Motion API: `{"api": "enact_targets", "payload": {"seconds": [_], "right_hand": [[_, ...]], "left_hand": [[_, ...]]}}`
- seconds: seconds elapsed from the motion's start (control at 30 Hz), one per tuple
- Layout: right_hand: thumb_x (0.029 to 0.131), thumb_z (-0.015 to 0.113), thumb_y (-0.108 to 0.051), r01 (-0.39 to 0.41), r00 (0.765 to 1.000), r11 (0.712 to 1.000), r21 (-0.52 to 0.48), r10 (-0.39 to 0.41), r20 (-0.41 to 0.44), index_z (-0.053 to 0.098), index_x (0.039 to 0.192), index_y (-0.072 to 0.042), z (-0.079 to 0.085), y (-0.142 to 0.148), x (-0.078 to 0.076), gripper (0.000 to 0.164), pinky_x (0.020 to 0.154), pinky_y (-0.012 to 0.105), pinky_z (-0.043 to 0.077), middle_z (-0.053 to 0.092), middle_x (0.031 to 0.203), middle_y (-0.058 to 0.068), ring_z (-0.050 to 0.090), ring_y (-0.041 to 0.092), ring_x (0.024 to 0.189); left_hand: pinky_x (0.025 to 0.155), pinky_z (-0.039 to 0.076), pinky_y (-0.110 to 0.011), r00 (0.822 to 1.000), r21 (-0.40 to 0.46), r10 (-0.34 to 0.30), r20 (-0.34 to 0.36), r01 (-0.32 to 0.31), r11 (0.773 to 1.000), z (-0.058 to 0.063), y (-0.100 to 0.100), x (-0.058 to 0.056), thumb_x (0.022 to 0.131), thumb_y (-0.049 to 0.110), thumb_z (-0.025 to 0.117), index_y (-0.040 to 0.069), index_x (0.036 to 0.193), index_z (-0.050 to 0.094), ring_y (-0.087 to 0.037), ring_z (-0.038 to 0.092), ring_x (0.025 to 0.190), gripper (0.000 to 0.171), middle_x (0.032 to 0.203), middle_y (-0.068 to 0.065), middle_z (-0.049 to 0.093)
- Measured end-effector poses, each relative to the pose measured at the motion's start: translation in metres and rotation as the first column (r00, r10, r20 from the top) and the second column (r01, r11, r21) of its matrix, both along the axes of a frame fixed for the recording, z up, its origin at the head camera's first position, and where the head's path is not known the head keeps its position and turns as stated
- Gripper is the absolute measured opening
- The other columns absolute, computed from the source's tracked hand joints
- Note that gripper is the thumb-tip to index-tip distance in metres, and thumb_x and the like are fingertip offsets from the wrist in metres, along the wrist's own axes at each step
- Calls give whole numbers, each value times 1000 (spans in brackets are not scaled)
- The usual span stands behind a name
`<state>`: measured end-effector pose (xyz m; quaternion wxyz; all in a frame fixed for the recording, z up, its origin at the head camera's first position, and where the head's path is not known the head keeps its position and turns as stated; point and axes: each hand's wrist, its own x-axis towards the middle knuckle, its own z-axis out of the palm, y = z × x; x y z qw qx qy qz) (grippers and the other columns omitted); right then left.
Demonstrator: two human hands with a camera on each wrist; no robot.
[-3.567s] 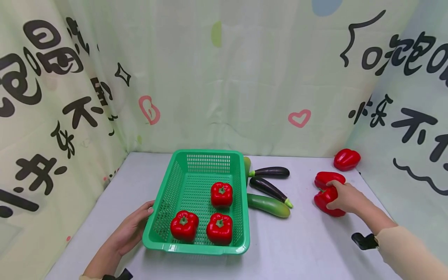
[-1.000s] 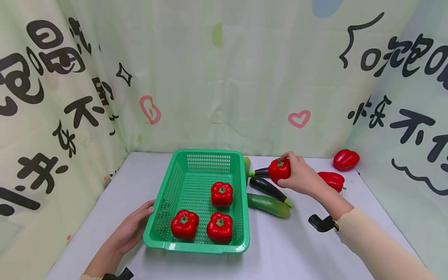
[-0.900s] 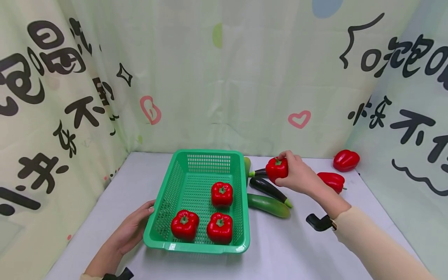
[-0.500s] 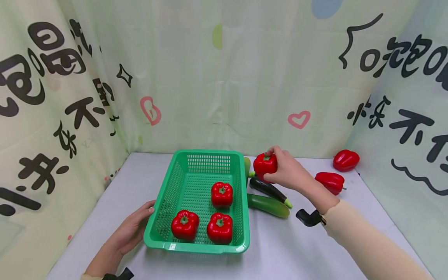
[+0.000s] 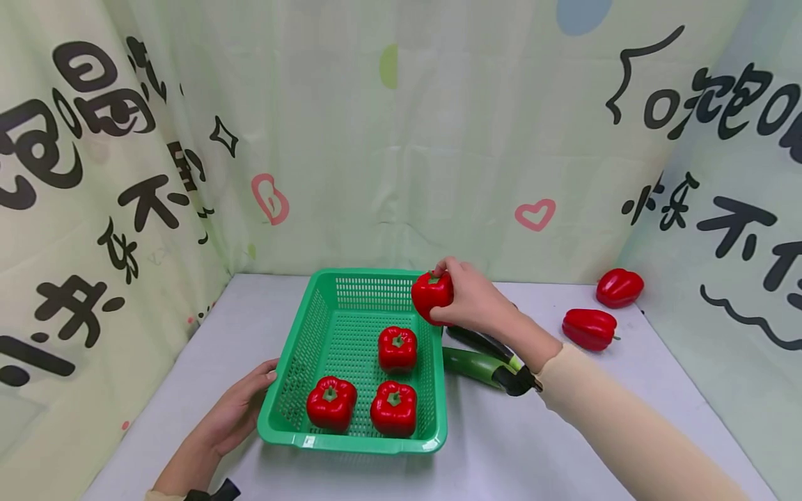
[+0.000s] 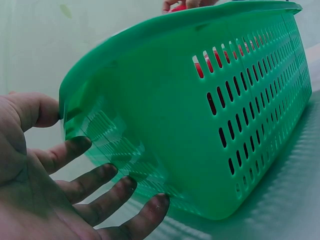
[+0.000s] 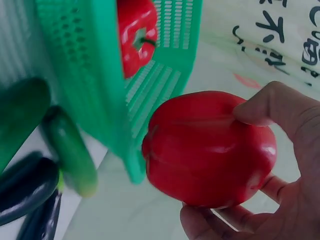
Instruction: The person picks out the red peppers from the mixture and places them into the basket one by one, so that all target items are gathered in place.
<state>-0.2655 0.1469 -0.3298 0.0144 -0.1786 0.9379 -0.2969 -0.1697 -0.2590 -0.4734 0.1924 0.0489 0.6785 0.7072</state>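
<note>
My right hand [image 5: 471, 295] grips a red bell pepper [image 5: 432, 298] and carries it over the far right rim of the green plastic basket [image 5: 268, 410]. In the right wrist view, thumb and fingers lie on opposite sides of that pepper [image 7: 210, 150]. Three more red bell peppers stand inside with stems up: one toward the middle right [image 5: 397, 349], one at front left [image 5: 331, 403], one at front right [image 5: 392, 409]. My left hand [image 5: 234, 410] touches the basket's left side. Its fingers [image 6: 107, 172] are spread along the outer wall in the left wrist view, thumb at the rim.
Right of the basket lie a green cucumber-like vegetable [image 5: 473, 364] and a dark eggplant [image 5: 479, 341], partly covered by my right arm. Another green vegetable [image 7: 20, 117] shows in the right wrist view. Two red peppers [image 5: 590, 328] [image 5: 619, 287] lie at the far right. Printed curtains surround the white table [image 5: 501, 445].
My right hand took one pepper from the pair at the right and carried it left, past the eggplants, to the basket's far right rim. The left hand and basket have stayed in place.
</note>
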Motion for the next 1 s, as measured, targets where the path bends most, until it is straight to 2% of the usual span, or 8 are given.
{"api": "enact_targets", "payload": {"seconds": [0.23, 0.57, 0.77, 1.0], "right_hand": [[80, 76, -16, -77, 997, 997, -2, 77, -12, 51, 128, -9, 1, -27, -3, 55, 81, 40, 60, 62, 123, 11, 60, 30, 111], [82, 77, -16, -135, 990, 991, -20, 136, 33, 54, 123, -10, 1, -63, -5, 47, 75, 33, 57, 68, 111, 7, 65, 22, 98], [83, 81, -17, -169, 981, 985, -35, 171, 91, 53, 124, -11, -4, -85, -4, 50, 74, 32, 58, 67, 115, 8, 64, 23, 101], [83, 84, -14, -188, 970, 980, -58, 195, 144, 49, 128, -10, -14, -104, -3, 58, 65, 31, 57, 64, 119, 10, 61, 25, 102]], "left_hand": [[99, 51, -29, 1000, -12, 12, 5, -11, 1000, 0, 0, 0, 113, 36, 37, 0, 159, 24, -12, 52, 121, 60, 137, 0, 50], [99, 51, -30, 999, -23, 35, 10, -35, 999, 0, 1, 0, 112, 38, 38, 0, 159, 23, -17, 49, 125, 62, 144, -10, 45], [99, 51, -30, 999, -22, 38, 10, -37, 999, 0, 1, 0, 112, 37, 39, 0, 159, 24, -18, 48, 125, 61, 144, -9, 44], [99, 51, -29, 999, -20, 33, -3, -33, 999, -1, -1, 1, 112, 37, 39, 1, 158, 28, -16, 49, 124, 59, 140, -5, 48]]}}
